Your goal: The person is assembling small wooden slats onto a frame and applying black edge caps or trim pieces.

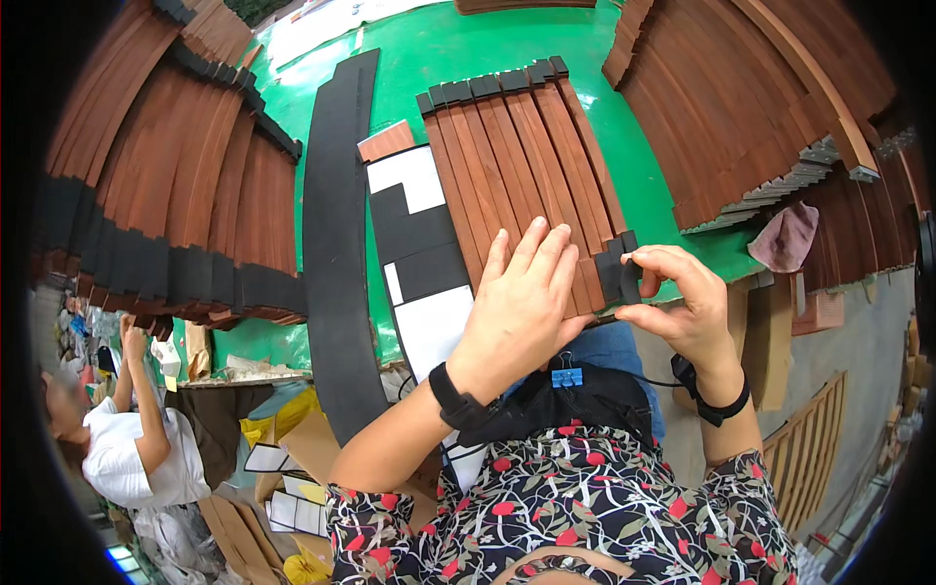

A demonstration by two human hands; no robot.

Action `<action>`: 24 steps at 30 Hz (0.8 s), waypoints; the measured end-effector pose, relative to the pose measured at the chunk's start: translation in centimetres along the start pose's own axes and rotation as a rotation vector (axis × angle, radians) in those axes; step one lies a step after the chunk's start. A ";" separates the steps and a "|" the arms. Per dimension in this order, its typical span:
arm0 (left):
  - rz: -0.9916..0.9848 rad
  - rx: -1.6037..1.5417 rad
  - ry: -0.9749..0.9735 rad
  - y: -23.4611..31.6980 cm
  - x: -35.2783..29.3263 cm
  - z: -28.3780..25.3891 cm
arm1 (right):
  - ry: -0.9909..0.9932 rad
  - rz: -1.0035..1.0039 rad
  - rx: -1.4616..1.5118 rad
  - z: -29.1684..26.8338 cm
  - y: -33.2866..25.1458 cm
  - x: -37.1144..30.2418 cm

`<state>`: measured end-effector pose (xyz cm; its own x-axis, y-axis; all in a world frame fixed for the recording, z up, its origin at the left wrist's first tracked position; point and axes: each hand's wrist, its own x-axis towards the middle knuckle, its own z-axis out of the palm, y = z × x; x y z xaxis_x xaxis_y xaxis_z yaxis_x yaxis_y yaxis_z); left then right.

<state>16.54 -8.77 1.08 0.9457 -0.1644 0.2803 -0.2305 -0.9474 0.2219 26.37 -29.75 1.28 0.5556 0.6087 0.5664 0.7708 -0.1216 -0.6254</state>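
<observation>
Several reddish-brown wooden slats [483, 171] lie side by side in front of me, with black pieces across their far ends. My left hand [522, 302] rests flat on their near part, fingers stretched out. At the near right corner, my right hand [687, 297] pinches a small black strip [631, 280] between thumb and forefinger, against a slat's end. Other black pieces [608, 277] wrap the slat ends right beside it. Left of the slats lies a white sheet [429, 327] partly covered by black rectangles [424, 263].
A long black board [336, 224] lies on the green tabletop [409, 58]. Stacks of slats stand at left [166, 146] and right [741, 117]. A pinkish cloth [785, 239] hangs by the right edge. Another person [146, 439] in white works at the far left.
</observation>
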 end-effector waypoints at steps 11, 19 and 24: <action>-0.053 -0.133 -0.008 -0.3 -0.4 -1.4 | -0.057 0.306 0.425 0.7 -1.5 0.8; -0.075 -0.130 0.006 0.4 0.5 -0.4 | -0.133 0.257 0.119 1.3 -2.6 0.5; -0.098 -0.206 0.004 0.0 -0.1 -0.6 | -0.066 0.194 -0.053 2.5 -2.2 0.4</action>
<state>16.34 -8.59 1.63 0.9651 -0.0728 0.2517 -0.1798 -0.8828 0.4340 24.14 -27.31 1.50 0.6751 0.6196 0.4005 0.6674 -0.2815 -0.6895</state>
